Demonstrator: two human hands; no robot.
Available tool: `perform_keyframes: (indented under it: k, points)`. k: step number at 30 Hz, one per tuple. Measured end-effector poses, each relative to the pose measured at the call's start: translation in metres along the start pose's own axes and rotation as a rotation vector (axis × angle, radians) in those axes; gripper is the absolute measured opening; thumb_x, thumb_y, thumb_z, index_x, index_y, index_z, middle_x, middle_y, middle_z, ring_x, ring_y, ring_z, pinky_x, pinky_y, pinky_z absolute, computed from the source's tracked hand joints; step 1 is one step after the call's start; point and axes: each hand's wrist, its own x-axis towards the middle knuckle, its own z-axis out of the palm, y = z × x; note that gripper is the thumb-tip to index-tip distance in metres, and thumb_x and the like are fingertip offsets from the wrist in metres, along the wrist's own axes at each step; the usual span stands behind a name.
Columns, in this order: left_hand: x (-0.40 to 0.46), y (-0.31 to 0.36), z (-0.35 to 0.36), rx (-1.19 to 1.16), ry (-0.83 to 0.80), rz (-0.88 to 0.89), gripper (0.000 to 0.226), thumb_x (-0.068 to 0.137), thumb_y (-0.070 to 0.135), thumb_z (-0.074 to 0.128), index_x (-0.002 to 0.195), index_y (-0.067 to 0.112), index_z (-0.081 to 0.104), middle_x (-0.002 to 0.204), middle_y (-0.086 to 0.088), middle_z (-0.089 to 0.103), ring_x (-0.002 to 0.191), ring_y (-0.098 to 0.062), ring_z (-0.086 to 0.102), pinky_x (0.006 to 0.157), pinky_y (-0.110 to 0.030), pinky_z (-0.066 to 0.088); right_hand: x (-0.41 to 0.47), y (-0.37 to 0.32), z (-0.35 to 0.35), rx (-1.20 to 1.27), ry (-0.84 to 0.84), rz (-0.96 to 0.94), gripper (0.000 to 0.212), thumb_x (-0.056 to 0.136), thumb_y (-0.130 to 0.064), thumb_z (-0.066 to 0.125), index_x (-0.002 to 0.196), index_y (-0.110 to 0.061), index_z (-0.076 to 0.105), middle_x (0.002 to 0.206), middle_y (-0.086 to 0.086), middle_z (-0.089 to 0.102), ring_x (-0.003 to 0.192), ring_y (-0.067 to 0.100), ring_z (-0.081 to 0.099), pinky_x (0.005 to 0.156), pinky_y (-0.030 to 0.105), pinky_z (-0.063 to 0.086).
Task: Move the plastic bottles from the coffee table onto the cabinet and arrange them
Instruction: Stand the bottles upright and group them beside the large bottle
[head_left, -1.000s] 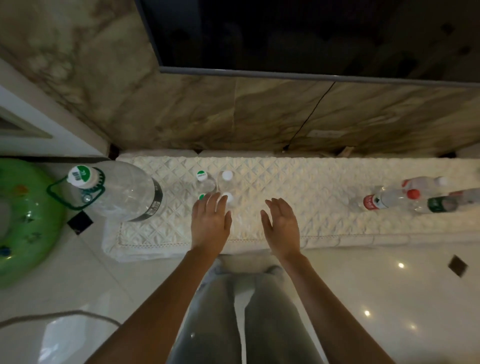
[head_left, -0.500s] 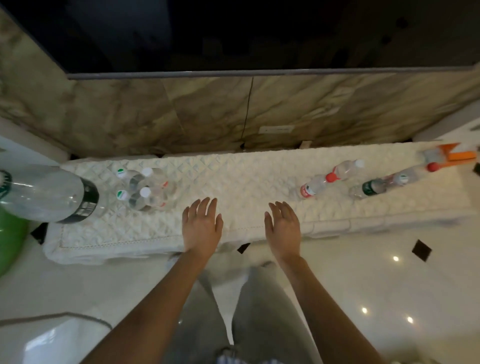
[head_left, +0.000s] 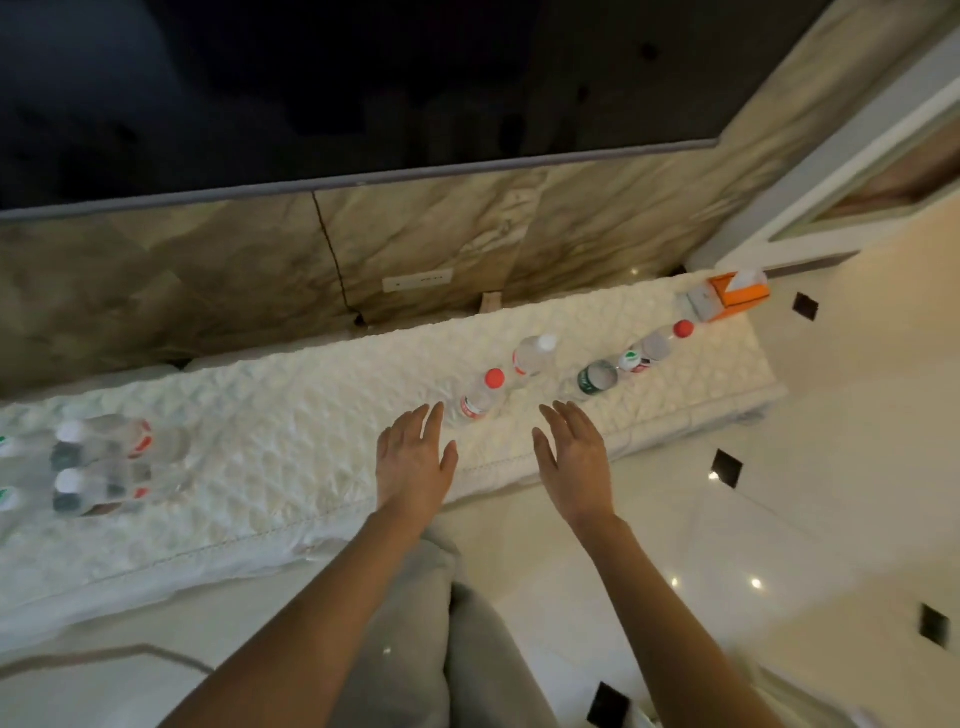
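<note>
Both hands hover over the cabinet's (head_left: 291, 467) front edge, left hand (head_left: 413, 465) and right hand (head_left: 574, 460) flat, fingers straight, loosely apart, holding nothing. Just beyond them lie four bottles: red-capped bottle (head_left: 480, 397) nearest, green-labelled bottle (head_left: 597, 376) farther right.

A long low cabinet (head_left: 311, 551) is covered by a white quilted cloth (head_left: 291, 457). On the cloth, a cluster of clear bottles (head_left: 98, 465) sits at the left end, four more bottles (head_left: 530, 356) lie toward the right, and an orange box (head_left: 737, 293) rests at the far right end.
</note>
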Motion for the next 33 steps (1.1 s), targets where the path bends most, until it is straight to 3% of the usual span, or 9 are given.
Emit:
perform_keyframes:
  k: [7, 11, 16, 19, 25, 29, 33]
  points:
    - [0.062, 0.023, 0.025, 0.046, 0.000, 0.111, 0.069, 0.075, 0.037, 0.075, 0.132, 0.009, 0.050, 0.129, -0.014, 0.057, 0.116, -0.033, 0.056, 0.093, -0.047, 0.049, 0.054, 0.044, -0.004, -0.022, -0.069, -0.023, 0.048, 0.093, -0.040, 0.048, 0.132, -0.011, 0.050, 0.137, 0.013, 0.051, 0.130, 0.030, 0.045, 0.103, 0.046, 0.042]
    - [0.094, 0.025, 0.054, 0.083, -0.035, 0.111, 0.074, 0.071, 0.045, 0.076, 0.131, 0.011, 0.052, 0.130, -0.013, 0.058, 0.116, -0.031, 0.057, 0.091, -0.045, 0.051, 0.093, 0.065, 0.011, 0.000, -0.156, -0.029, 0.066, 0.085, -0.041, 0.064, 0.141, -0.018, 0.037, 0.145, 0.010, 0.042, 0.133, 0.029, 0.041, 0.102, 0.041, 0.041]
    - [0.110, 0.024, 0.099, -0.107, -0.101, -0.078, 0.080, 0.072, 0.043, 0.076, 0.139, 0.016, 0.042, 0.138, -0.009, 0.051, 0.125, -0.028, 0.049, 0.097, -0.041, 0.045, 0.145, 0.096, 0.036, 0.104, -0.291, -0.096, 0.084, 0.073, -0.032, 0.079, 0.142, -0.013, 0.034, 0.144, 0.011, 0.042, 0.132, 0.029, 0.041, 0.105, 0.043, 0.041]
    - [0.119, 0.029, 0.122, -0.260, -0.085, -0.201, 0.082, 0.067, 0.034, 0.082, 0.137, 0.014, 0.044, 0.137, -0.008, 0.051, 0.125, -0.027, 0.049, 0.101, -0.040, 0.044, 0.176, 0.119, 0.057, 0.170, -0.452, -0.038, 0.090, 0.071, -0.030, 0.081, 0.144, -0.016, 0.030, 0.147, 0.005, 0.039, 0.134, 0.021, 0.037, 0.107, 0.030, 0.031]
    - [0.126, 0.042, 0.166, -0.456, 0.015, -0.436, 0.075, 0.062, 0.019, 0.086, 0.130, 0.019, 0.052, 0.130, -0.002, 0.057, 0.117, -0.023, 0.055, 0.095, -0.040, 0.050, 0.217, 0.167, 0.104, 0.193, -0.722, -0.131, 0.085, 0.069, -0.020, 0.082, 0.141, -0.020, 0.037, 0.145, 0.000, 0.041, 0.132, 0.019, 0.039, 0.104, 0.027, 0.034]
    - [0.129, 0.055, 0.177, -0.496, 0.157, -0.509, 0.067, 0.063, 0.011, 0.084, 0.124, 0.015, 0.057, 0.125, -0.005, 0.060, 0.111, -0.023, 0.059, 0.095, -0.032, 0.047, 0.225, 0.175, 0.125, 0.179, -0.709, -0.245, 0.079, 0.069, -0.021, 0.082, 0.138, -0.021, 0.042, 0.139, -0.001, 0.049, 0.125, 0.016, 0.048, 0.096, 0.020, 0.035]
    - [0.125, 0.063, 0.175, -0.545, 0.239, -0.584, 0.062, 0.061, 0.007, 0.084, 0.119, 0.010, 0.061, 0.120, -0.006, 0.063, 0.106, -0.023, 0.061, 0.093, -0.027, 0.045, 0.228, 0.172, 0.127, 0.191, -0.681, -0.356, 0.076, 0.064, -0.023, 0.084, 0.132, -0.017, 0.049, 0.129, 0.001, 0.057, 0.116, 0.019, 0.056, 0.092, 0.026, 0.045]
